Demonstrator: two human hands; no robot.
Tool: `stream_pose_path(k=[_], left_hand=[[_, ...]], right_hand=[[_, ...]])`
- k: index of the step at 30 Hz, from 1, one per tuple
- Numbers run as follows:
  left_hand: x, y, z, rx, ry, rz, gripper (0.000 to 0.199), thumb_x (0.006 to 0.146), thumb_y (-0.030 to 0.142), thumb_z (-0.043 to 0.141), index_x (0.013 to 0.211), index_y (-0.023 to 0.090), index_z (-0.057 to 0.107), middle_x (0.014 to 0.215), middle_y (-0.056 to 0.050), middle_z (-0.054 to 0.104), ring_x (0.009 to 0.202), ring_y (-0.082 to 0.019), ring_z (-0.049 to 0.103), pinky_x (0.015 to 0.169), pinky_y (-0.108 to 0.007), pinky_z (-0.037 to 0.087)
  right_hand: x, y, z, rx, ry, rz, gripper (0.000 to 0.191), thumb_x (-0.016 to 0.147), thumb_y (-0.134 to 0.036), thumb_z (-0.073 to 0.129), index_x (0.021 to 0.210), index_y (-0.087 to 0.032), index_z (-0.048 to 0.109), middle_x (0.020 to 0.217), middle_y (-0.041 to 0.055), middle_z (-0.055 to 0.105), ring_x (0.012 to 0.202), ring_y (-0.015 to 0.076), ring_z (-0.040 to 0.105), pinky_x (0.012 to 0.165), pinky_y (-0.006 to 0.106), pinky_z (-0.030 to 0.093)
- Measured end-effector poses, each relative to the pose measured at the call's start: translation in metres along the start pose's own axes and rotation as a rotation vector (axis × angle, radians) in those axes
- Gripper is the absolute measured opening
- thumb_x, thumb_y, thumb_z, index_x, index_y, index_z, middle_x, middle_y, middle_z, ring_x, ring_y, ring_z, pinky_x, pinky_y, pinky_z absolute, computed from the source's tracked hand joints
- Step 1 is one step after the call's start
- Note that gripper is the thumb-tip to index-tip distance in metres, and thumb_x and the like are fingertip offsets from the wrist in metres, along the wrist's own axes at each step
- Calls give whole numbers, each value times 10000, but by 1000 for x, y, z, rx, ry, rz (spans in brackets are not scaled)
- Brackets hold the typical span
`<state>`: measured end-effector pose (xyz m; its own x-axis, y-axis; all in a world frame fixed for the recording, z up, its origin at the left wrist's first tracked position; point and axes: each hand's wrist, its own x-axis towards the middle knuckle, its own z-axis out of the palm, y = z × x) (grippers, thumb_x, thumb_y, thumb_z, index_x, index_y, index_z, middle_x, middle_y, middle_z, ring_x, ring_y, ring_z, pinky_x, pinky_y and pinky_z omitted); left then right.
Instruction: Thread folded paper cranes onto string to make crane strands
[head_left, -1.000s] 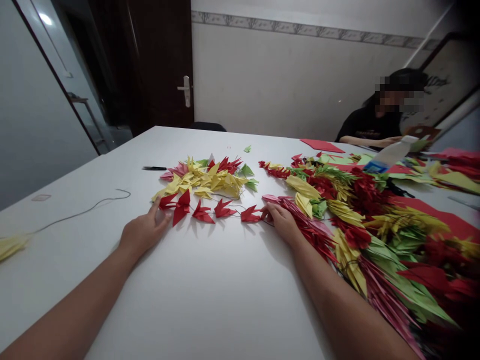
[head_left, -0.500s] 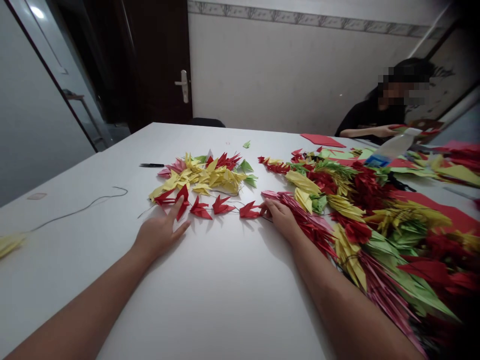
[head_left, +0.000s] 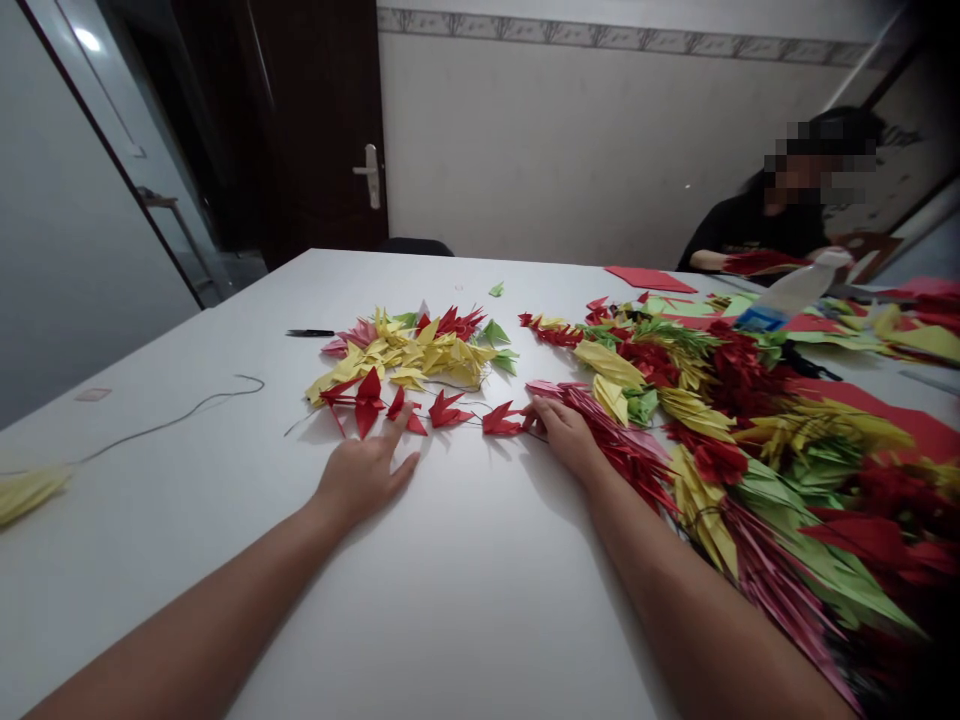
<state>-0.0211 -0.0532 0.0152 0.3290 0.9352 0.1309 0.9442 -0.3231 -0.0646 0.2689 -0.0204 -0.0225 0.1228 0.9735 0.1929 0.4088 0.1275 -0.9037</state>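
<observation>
Your left hand (head_left: 366,480) has slid forward and rightward across the white bench (head_left: 187,600). It lies open with the fingers spread and holds nothing, its index finger (head_left: 399,425) over a red origami crane. Your right hand (head_left: 566,437) rests curled at the end of the string of red origami cranes (head_left: 446,408), which lies between your hands. You can't tell from this view whether it grips the thread. It touches a strand of pink-and-red cranes (head_left: 600,430).

Just beyond lies a heap of yellow and red paper cranes (head_left: 405,360), with a black pen (head_left: 309,333) to its left. A thin dark cord (head_left: 187,420) trails toward a yellow paper bundle (head_left: 30,495). On your right spreads a mound of red, yellow and green cranes (head_left: 750,470), with a plastic bottle (head_left: 787,295) past it. At the far end, a seated person (head_left: 757,225) holds a red paper strand (head_left: 757,262).
</observation>
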Motion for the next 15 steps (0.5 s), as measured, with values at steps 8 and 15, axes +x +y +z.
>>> stream_pose_path(k=[8, 15], left_hand=[[6, 16, 2, -13, 10, -100, 639, 894, 494, 189, 1369, 78, 287, 771, -109, 658, 718, -254, 609, 648, -333, 395], [5, 47, 3, -47, -24, 83, 625, 892, 475, 244, 1423, 183, 92, 815, -80, 639, 720, -226, 591, 659, -317, 372]], right_hand=[[-2, -2, 0, -20, 15, -6, 590, 747, -689, 394, 727, -130, 583, 699, 57, 571, 604, 128, 459, 576, 245, 363], [-1, 2, 0, -15, 20, 4, 571, 759, -670, 409, 766, -130, 597, 707, 53, 582, 601, 123, 463, 580, 243, 372]])
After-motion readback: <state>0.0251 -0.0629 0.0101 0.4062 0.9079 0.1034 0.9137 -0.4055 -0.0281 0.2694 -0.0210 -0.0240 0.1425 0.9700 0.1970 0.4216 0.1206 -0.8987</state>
